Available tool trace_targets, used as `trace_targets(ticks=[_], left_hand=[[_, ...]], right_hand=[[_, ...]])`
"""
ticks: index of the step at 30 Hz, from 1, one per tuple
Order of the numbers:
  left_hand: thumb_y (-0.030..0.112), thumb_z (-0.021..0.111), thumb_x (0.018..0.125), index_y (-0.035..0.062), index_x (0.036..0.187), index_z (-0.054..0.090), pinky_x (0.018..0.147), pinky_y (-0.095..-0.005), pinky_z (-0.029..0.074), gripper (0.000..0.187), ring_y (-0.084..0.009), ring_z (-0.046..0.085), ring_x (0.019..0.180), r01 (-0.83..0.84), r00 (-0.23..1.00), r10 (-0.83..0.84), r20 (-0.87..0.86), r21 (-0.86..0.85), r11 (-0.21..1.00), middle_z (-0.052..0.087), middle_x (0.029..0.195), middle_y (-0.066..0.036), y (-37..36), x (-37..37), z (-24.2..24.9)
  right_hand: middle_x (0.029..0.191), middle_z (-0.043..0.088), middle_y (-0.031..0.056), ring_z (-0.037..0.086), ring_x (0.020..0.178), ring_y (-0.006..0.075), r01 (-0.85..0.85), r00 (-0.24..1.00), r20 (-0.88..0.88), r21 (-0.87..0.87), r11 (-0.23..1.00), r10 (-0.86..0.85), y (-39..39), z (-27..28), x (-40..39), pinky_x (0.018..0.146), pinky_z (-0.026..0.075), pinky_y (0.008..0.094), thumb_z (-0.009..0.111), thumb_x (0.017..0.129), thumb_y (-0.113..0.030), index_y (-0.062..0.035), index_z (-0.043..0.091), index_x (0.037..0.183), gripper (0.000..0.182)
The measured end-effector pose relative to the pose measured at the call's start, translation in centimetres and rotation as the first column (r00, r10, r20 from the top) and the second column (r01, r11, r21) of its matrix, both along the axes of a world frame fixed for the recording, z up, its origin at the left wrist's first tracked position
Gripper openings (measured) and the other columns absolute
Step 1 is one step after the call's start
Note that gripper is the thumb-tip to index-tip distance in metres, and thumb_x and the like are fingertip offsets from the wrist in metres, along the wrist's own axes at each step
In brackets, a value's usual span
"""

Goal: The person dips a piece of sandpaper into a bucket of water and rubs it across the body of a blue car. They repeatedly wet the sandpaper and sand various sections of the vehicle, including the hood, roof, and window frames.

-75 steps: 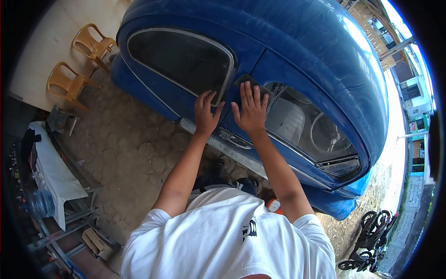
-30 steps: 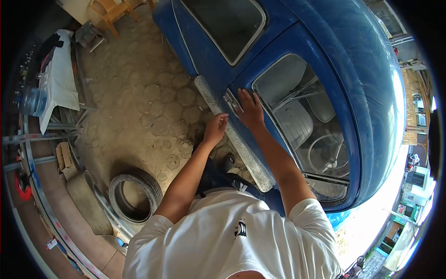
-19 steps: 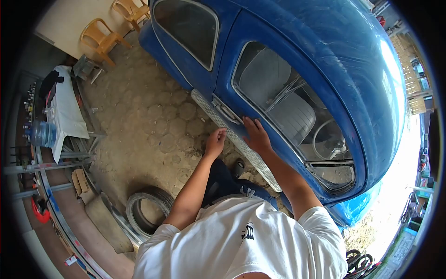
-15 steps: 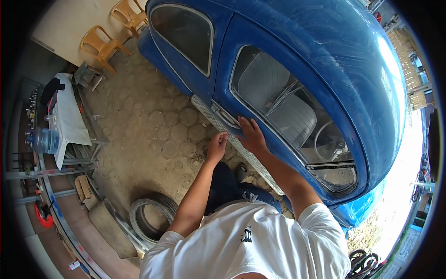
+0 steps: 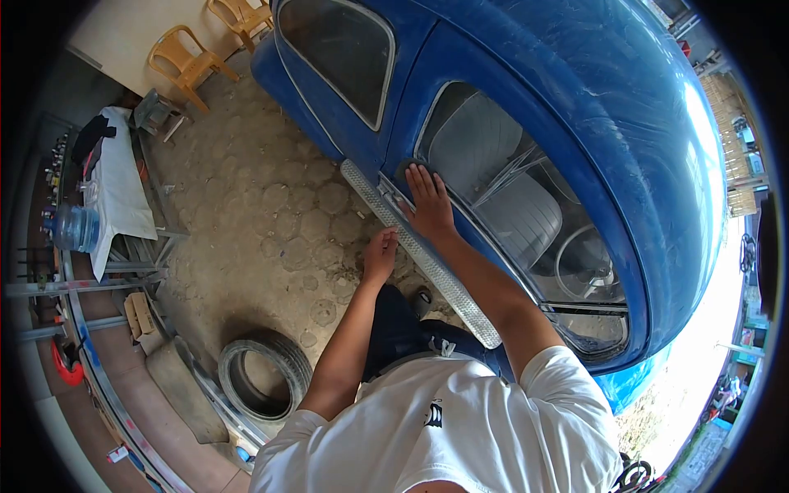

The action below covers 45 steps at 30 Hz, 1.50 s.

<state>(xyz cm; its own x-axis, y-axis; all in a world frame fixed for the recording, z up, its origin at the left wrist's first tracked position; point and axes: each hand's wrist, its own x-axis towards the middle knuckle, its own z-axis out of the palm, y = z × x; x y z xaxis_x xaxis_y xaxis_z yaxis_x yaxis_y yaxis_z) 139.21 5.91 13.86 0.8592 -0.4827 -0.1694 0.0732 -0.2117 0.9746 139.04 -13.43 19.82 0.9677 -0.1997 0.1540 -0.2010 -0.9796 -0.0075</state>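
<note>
Right hand (image 5: 431,204) shifted rearward, blue door (image 5: 448,59), silvery handle (image 5: 395,195)

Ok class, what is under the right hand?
Apparently a dark pad, its edge showing beyond the right hand, over the door. The hand hides the rest of it, and the door's surface beneath is covered.
</note>
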Motion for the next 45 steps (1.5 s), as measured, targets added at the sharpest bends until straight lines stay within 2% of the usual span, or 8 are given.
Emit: trace_targets(ticks=[7, 10, 16, 22, 25, 29, 37, 45], left_hand=[[0.019, 0.058, 0.109, 0.0045, 0.131, 0.064, 0.09, -0.0334, 0.053, 0.028, -0.0195, 0.069, 0.101, 0.064, 0.997, -0.064, 0.044, -0.004, 0.998, 0.073, 0.114, -0.009, -0.9, 0.2, -0.3], [0.01, 0.057, 0.107, 0.0018, 0.131, 0.061, 0.094, -0.0315, 0.054, 0.026, -0.0173, 0.069, 0.105, 0.11, 0.993, -0.113, 0.033, 0.074, 0.991, 0.071, 0.119, -0.01, -2.4, -0.1, -0.4], [0.026, 0.06, 0.108, 0.0025, 0.124, 0.063, 0.084, -0.0344, 0.054, 0.028, -0.0204, 0.068, 0.093, 0.332, 0.932, -0.337, 0.13, 0.066, 0.941, 0.072, 0.104, -0.009, -7.3, -2.1, 0.8], [0.034, 0.061, 0.108, 0.0029, 0.102, 0.052, 0.073, -0.0337, 0.053, 0.033, -0.017, 0.065, 0.078, 0.501, 0.865, -0.501, -0.016, -0.036, 0.865, 0.065, 0.088, -0.007, -11.0, -6.2, -2.6], [0.034, 0.059, 0.109, 0.0037, 0.101, 0.049, 0.072, -0.033, 0.052, 0.033, -0.0161, 0.064, 0.075, 0.427, 0.903, -0.424, 0.074, -0.037, 0.904, 0.062, 0.084, -0.007, -11.5, -7.3, -3.3], [0.035, 0.053, 0.112, 0.0037, 0.1, 0.05, 0.073, -0.0327, 0.051, 0.034, -0.0157, 0.062, 0.075, 0.437, 0.899, -0.437, 0.018, -0.044, 0.898, 0.061, 0.085, -0.006, -11.1, -7.5, -2.7], [0.048, 0.033, 0.115, 0.003, 0.109, 0.057, 0.075, -0.0318, 0.05, 0.051, -0.0146, 0.061, 0.08, 0.363, 0.915, -0.365, -0.17, -0.04, 0.931, 0.06, 0.087, -0.004, -9.5, -6.3, -2.5], [0.056, 0.024, 0.113, 0.0021, 0.097, 0.064, 0.08, -0.0464, 0.05, 0.068, -0.0367, 0.069, 0.091, 0.381, 0.862, -0.462, 0.21, 0.332, 0.863, 0.07, 0.092, -0.016, -10.9, -11.1, 0.2]], right_hand=[[0.172, 0.028, 0.0064, 0.025, 0.158, 0.0212, -0.005, 0.997, 0.08, -0.044, 0.999, 0.008, -0.4, -0.9, -0.8, 0.13, 0.019, 0.0441, 0.056, 0.1, -0.046, -0.0089, 0.028, 0.166, 0.08], [0.173, 0.025, 0.0045, 0.023, 0.159, 0.0208, 0.021, 0.999, -0.027, -0.054, 0.998, -0.023, 0.1, -0.6, -5.7, 0.129, 0.022, 0.0443, 0.054, 0.102, -0.046, -0.01, 0.03, 0.165, 0.076], [0.171, 0.031, 0.0011, 0.028, 0.157, 0.0188, 0.166, 0.985, 0.039, 0.025, 0.986, -0.167, 0.4, -1.2, -17.8, 0.127, 0.027, 0.0443, 0.065, 0.094, -0.034, -0.0107, 0.037, 0.163, 0.077], [0.167, 0.039, 0.0007, 0.036, 0.154, 0.0182, 0.399, 0.915, 0.043, 0.055, 0.915, -0.401, 1.0, -2.1, -32.7, 0.126, 0.028, 0.0441, 0.063, 0.093, -0.023, -0.0141, 0.04, 0.162, 0.074], [0.167, 0.041, 0.0008, 0.037, 0.154, 0.0172, 0.471, 0.882, -0.034, 0.051, 0.881, -0.469, 2.0, -2.4, -37.9, 0.126, 0.027, 0.045, 0.064, 0.092, -0.024, -0.0149, 0.041, 0.161, 0.073], [0.168, 0.039, 0.0012, 0.035, 0.155, 0.0185, 0.54, 0.841, -0.028, 0.114, 0.834, -0.541, 3.0, -3.1, -36.8, 0.127, 0.024, 0.0475, 0.065, 0.094, -0.03, -0.0148, 0.04, 0.162, 0.075], [0.172, 0.03, -0.0038, 0.028, 0.158, 0.0145, 0.29, 0.95, 0.1, 0.086, 0.953, -0.297, 2.1, -2.9, -21.1, 0.129, 0.022, 0.0423, 0.063, 0.095, -0.033, -0.0154, 0.033, 0.165, 0.078], [0.169, 0.034, -0.0075, 0.031, 0.155, 0.0109, 0.281, 0.951, 0.152, -0.077, 0.956, -0.268, 1.7, -5.8, -27.5, 0.128, 0.026, 0.0389, 0.062, 0.092, -0.023, -0.0166, 0.039, 0.161, 0.073]])
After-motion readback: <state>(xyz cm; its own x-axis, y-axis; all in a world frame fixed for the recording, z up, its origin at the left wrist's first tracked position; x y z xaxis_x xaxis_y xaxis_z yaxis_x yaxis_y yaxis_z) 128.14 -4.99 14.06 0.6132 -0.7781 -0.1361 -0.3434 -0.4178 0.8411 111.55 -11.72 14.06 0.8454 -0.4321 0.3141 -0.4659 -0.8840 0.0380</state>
